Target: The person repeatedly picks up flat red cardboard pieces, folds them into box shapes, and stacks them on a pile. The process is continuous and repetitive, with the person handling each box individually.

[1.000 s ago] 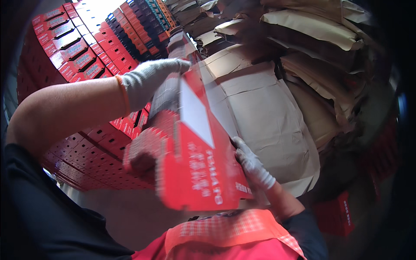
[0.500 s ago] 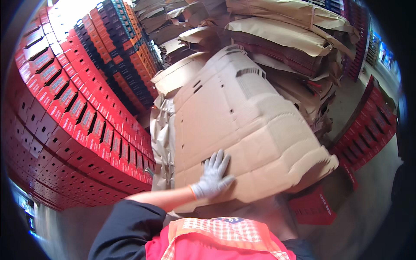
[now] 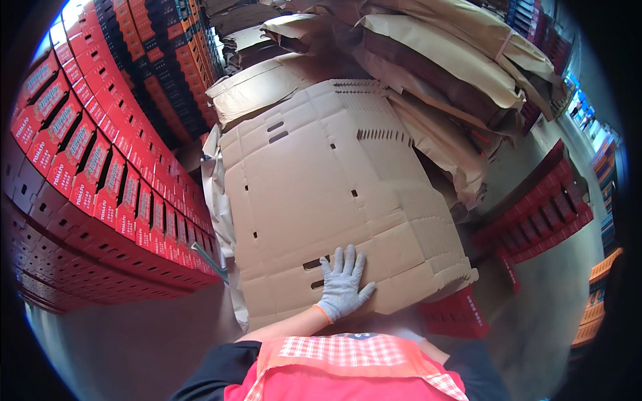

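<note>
A stack of flat, unfolded brown cardboard boxes point(image 3: 301, 194) lies in front of me, with slots cut through the top sheet and layered edges on its right side. My left hand point(image 3: 342, 286), in a grey knitted glove with an orange cuff, rests palm down on the near part of the top sheet, fingers spread beside two slots. It grips nothing. My right hand point(image 3: 409, 335) is a pale blur at the near edge of the stack, its fingers hidden; the bare forearm point(image 3: 433, 351) shows beside my apron.
Tall rows of red boxes point(image 3: 100, 167) stand close on the left, with black and orange crates point(image 3: 157, 67) behind. Paper-wrapped bundles point(image 3: 441, 60) lie piled at the far side. More red boxes point(image 3: 535, 214) stand at right. Crumpled paper point(image 3: 215, 194) edges the stack's left side.
The view has shifted, and the cardboard stack sits lower and straighter in it. My left hand shows farther right, still flat on the top sheet. Part of my right forearm has come into view.
</note>
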{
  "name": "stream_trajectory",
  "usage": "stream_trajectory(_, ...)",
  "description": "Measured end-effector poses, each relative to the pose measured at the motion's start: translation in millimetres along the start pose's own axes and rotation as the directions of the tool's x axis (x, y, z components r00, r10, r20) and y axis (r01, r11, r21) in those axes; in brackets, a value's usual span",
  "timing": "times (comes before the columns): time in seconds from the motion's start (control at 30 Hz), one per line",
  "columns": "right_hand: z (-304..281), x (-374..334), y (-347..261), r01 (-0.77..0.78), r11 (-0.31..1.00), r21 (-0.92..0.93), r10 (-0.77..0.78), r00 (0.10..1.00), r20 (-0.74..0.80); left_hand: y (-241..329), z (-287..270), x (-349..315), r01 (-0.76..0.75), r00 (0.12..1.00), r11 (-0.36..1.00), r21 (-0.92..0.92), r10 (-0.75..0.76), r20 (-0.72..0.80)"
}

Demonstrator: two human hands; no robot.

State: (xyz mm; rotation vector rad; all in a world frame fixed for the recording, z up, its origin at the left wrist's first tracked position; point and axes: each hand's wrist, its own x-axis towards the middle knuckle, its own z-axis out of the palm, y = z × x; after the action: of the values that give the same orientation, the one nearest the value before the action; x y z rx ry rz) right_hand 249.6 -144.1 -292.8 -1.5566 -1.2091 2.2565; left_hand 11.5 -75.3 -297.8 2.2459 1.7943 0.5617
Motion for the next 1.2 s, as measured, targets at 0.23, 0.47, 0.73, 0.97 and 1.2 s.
stream_trajectory(0.23, -42, -55, -187, 0.543, 0.796, -0.266, -0.597, 0.777, -0.200, 0, -24, 1, -0.042, 0.998, 0.992, -0.121, 0.049, 0.051)
stream_trajectory(0.47, -211, 210, -335, -0.201, 0.669, -0.716, -0.604, 0.413, -0.681, -135, -63, -11, 0.157, 0.780, 0.970, -0.185, -0.237, -0.579)
stream_trajectory(0.73, -227, 272, -374, 0.054, 0.626, -0.778, -0.679, 0.529, -0.509, -301, -13, -95, 0.241, 0.440, 0.032, -0.970, -0.895, 0.079)
stream_trajectory(0.97, -150, 354, -387, 0.165, 0.389, -0.906, -0.786, 0.573, -0.233, -248, -38, -87, 0.595, 0.138, 0.031, -0.803, -0.988, 0.064)
stream_trajectory(1.2, -144, 368, -385, 0.137, 0.459, -0.878, -0.573, 0.801, -0.175, -221, -64, -99, 0.816, 0.191, 0.261, -0.516, -0.964, -0.186)
